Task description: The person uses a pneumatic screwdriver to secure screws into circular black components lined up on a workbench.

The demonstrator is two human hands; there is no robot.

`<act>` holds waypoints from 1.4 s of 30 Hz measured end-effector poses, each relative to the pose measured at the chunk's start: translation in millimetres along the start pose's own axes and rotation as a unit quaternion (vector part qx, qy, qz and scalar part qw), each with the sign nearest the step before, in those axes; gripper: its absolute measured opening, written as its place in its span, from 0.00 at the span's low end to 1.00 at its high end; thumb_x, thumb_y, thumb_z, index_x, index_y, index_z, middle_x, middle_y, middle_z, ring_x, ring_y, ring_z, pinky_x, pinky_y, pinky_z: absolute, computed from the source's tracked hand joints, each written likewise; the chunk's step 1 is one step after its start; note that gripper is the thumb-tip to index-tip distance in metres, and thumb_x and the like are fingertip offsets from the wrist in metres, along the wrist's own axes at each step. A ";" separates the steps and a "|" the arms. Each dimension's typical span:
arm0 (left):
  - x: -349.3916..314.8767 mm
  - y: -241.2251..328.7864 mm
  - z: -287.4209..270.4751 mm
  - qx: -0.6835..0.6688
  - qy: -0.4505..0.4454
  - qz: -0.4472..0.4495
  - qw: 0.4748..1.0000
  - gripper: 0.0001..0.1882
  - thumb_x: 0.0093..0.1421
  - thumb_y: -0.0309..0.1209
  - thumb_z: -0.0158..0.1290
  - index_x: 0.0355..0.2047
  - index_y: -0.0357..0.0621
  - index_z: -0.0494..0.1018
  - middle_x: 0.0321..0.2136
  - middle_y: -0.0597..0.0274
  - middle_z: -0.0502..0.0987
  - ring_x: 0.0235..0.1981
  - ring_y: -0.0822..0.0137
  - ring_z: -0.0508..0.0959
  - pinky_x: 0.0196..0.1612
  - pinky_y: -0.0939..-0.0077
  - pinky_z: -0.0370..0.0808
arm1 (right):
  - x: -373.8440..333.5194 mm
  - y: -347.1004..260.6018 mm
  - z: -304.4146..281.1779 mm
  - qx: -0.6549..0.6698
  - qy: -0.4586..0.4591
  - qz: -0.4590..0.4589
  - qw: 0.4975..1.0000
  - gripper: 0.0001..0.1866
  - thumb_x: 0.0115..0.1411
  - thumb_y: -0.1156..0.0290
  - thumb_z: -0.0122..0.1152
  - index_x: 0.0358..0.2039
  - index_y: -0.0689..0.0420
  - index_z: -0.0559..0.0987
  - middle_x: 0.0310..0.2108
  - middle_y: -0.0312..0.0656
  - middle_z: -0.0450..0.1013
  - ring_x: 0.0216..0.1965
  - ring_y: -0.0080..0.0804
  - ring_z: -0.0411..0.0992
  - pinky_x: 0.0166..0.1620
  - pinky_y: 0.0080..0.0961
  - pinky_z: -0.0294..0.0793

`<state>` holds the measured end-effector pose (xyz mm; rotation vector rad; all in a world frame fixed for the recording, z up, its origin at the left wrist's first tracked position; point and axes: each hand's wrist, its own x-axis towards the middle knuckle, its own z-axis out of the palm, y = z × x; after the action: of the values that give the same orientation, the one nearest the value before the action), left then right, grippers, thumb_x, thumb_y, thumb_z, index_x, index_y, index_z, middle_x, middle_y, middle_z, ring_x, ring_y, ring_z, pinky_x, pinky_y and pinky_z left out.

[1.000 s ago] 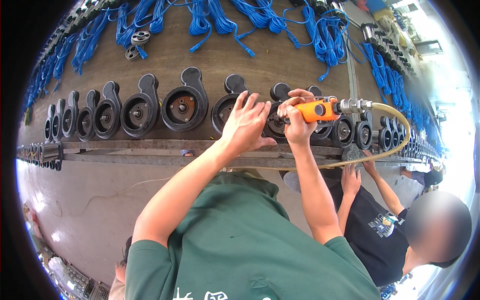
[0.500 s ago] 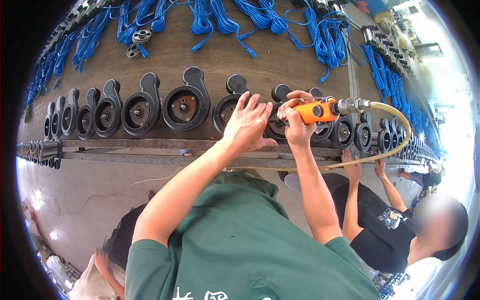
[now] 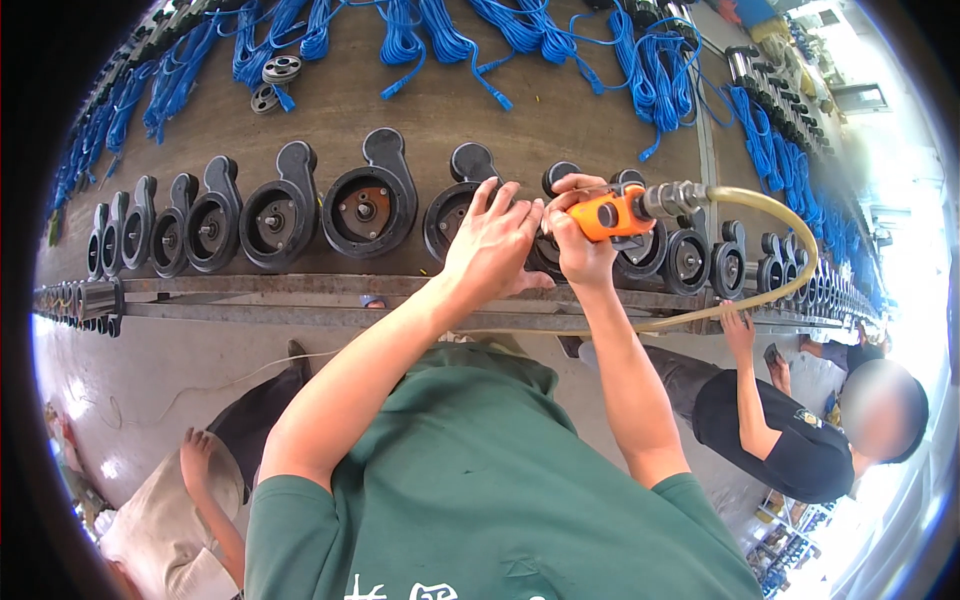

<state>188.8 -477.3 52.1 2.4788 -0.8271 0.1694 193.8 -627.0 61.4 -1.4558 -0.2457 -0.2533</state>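
Observation:
My right hand (image 3: 583, 240) is wrapped round an orange air tool (image 3: 606, 216), held roughly level with its nose pointing left. A clear yellowish hose (image 3: 765, 203) runs from metal fittings (image 3: 672, 197) at its rear. My left hand (image 3: 492, 243) has its fingers stretched out over a round black housing (image 3: 440, 225), fingertips close to the tool's nose; whether they touch it is hidden. Another black housing (image 3: 546, 258) is mostly covered by my hands. To the left stands an uncovered housing (image 3: 372, 208), with a brown plate and a central shaft inside.
Similar black housings line the brown table (image 3: 330, 115) along its metal front edge (image 3: 250, 287). Bundled blue cables (image 3: 400, 35) lie farther back, with two metal discs (image 3: 281, 70) among them. One co-worker (image 3: 770, 430) stands at the right, another person (image 3: 190, 500) at lower left.
The air tool and my right hand have shifted left, closer to my left hand, which stays nearly still. The right co-worker has moved farther right, and the person at lower left has changed position.

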 end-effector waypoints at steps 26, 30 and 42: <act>-2.2 3.9 3.0 0.000 0.022 0.010 1.000 0.44 0.38 0.53 0.70 0.53 0.42 0.74 0.48 0.52 0.75 0.60 0.50 0.66 0.68 0.49 0.53 | -15.7 -31.0 -28.9 -0.019 0.081 -0.036 0.996 0.11 0.54 0.81 0.49 0.39 0.68 0.69 0.24 0.40 0.68 0.22 0.24 0.66 0.31 0.25 0.72; -5.4 0.7 3.6 -0.010 0.031 0.051 0.998 0.29 0.39 0.52 0.69 0.39 0.49 0.80 0.45 0.51 0.74 0.58 0.48 0.67 0.67 0.46 0.54 | -24.7 -27.4 -40.2 0.012 0.107 -0.026 0.994 0.13 0.54 0.81 0.50 0.42 0.67 0.69 0.24 0.40 0.67 0.22 0.24 0.65 0.30 0.25 0.71; -4.0 0.9 6.9 -0.018 0.043 0.052 0.998 0.25 0.39 0.51 0.69 0.32 0.47 0.80 0.45 0.50 0.75 0.58 0.48 0.67 0.67 0.45 0.54 | -30.5 -18.5 -48.2 0.040 0.100 -0.003 0.994 0.14 0.55 0.80 0.51 0.43 0.66 0.68 0.22 0.39 0.67 0.22 0.24 0.66 0.30 0.24 0.71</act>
<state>184.7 -479.4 45.5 2.3785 -0.9136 0.2928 159.6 -676.0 64.4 -1.3404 -0.0966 -0.3863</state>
